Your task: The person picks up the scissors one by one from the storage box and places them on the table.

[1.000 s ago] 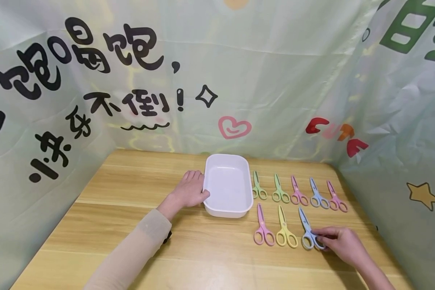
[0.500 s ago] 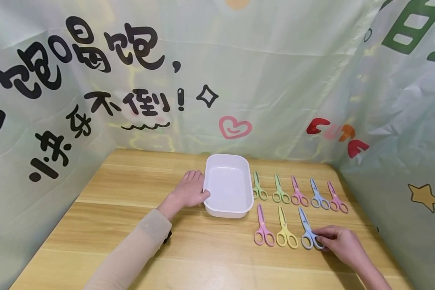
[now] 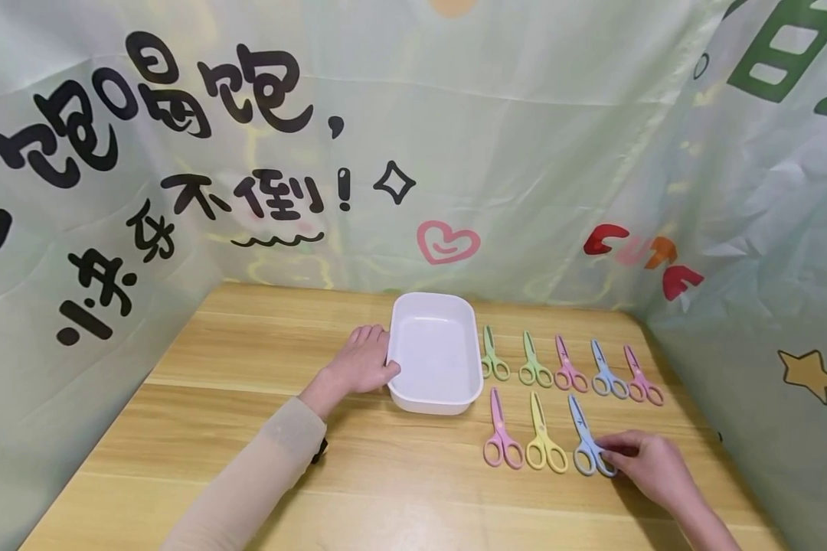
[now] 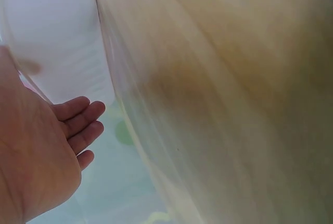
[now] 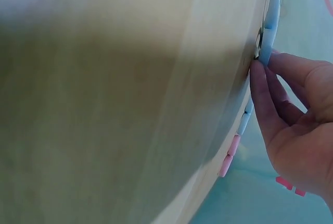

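A white rectangular container stands on the wooden table. My left hand rests against its left side, the thumb over the rim; the left wrist view shows the other fingers loosely extended beside the wall. At the front right, my right hand pinches one handle loop of a pair of blue scissors, which lies flat with blades pointing away. In the right wrist view, thumb and fingertips meet at the blue handle. Yellow scissors and pink scissors lie to its left.
Behind these lies a row of more scissors: two green pairs, a pink pair, a blue pair and another pink pair. A printed cloth encloses the table at the back and sides.
Both hands keep their places, and the scissors and container stay where they were. Only a very slight shift of the whole head view shows.
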Action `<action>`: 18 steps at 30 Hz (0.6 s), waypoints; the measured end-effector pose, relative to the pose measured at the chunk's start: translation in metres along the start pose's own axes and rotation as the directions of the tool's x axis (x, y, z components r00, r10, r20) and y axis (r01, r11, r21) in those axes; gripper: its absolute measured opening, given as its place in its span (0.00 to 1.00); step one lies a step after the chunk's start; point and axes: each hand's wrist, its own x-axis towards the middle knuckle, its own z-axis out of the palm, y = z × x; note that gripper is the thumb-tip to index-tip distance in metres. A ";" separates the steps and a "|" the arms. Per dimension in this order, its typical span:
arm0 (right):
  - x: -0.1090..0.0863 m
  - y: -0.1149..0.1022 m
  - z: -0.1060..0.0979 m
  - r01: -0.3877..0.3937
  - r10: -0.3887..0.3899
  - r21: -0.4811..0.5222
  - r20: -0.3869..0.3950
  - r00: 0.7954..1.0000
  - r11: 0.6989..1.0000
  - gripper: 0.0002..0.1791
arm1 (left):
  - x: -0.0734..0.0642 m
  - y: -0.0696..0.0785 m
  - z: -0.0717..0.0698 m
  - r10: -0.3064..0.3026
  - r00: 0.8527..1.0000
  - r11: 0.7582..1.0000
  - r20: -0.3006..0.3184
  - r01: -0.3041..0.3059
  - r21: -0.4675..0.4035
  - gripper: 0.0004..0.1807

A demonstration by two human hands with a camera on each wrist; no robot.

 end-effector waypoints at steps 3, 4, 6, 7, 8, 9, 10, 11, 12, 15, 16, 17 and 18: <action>0.001 0.000 0.000 -0.001 0.001 0.006 0.008 1.000 1.000 0.08 | 0.001 -0.001 0.000 -0.008 1.000 0.999 0.001 0.008 -0.035 0.35; 0.002 0.000 0.000 -0.007 0.007 0.013 0.016 1.000 1.000 0.08 | 0.001 -0.001 0.000 -0.010 1.000 0.999 0.003 0.011 -0.037 0.35; 0.002 0.000 0.000 -0.024 0.022 0.035 0.036 0.999 0.999 0.08 | 0.002 -0.002 0.000 -0.014 1.000 0.999 0.008 0.014 -0.036 0.35; 0.002 0.000 -0.001 -0.033 0.031 0.044 0.046 0.998 0.998 0.09 | 0.002 -0.002 0.000 -0.017 1.000 0.999 0.013 0.017 -0.036 0.35; 0.003 0.000 -0.001 -0.043 0.039 0.058 0.060 0.997 0.997 0.09 | 0.001 -0.002 -0.001 -0.020 1.000 0.999 0.018 0.021 -0.041 0.35; 0.003 0.000 -0.001 -0.052 0.047 0.073 0.075 0.996 0.996 0.10 | 0.001 -0.002 -0.001 -0.022 1.000 0.999 0.022 0.023 -0.044 0.35; 0.003 0.000 -0.001 -0.058 0.050 0.087 0.087 0.995 0.995 0.10 | 0.001 -0.003 -0.001 -0.025 0.999 0.998 0.025 0.026 -0.051 0.35; 0.003 0.000 -0.002 -0.059 0.050 0.095 0.094 0.994 0.994 0.10 | 0.001 -0.003 -0.001 -0.029 0.999 0.998 0.030 0.031 -0.056 0.35; 0.003 -0.001 -0.002 -0.059 0.049 0.098 0.098 0.994 0.993 0.11 | 0.000 -0.003 -0.002 -0.033 0.999 0.997 0.035 0.035 -0.062 0.35; 0.004 -0.001 -0.002 -0.050 0.039 0.110 0.100 0.994 0.993 0.11 | -0.001 -0.003 -0.005 -0.040 0.998 0.996 0.040 0.043 -0.083 0.35; 0.004 -0.001 -0.002 -0.047 0.037 0.108 0.095 0.995 0.993 0.12 | -0.001 -0.003 -0.005 -0.043 0.998 0.995 0.041 0.046 -0.089 0.35; 0.005 -0.001 -0.002 -0.045 0.036 0.104 0.091 0.995 0.994 0.12 | -0.002 -0.003 -0.006 -0.046 0.998 0.994 0.045 0.050 -0.093 0.35; 0.005 -0.002 -0.002 -0.042 0.034 0.097 0.084 0.996 0.994 0.12 | -0.003 -0.003 -0.007 -0.050 0.998 0.994 0.049 0.054 -0.098 0.36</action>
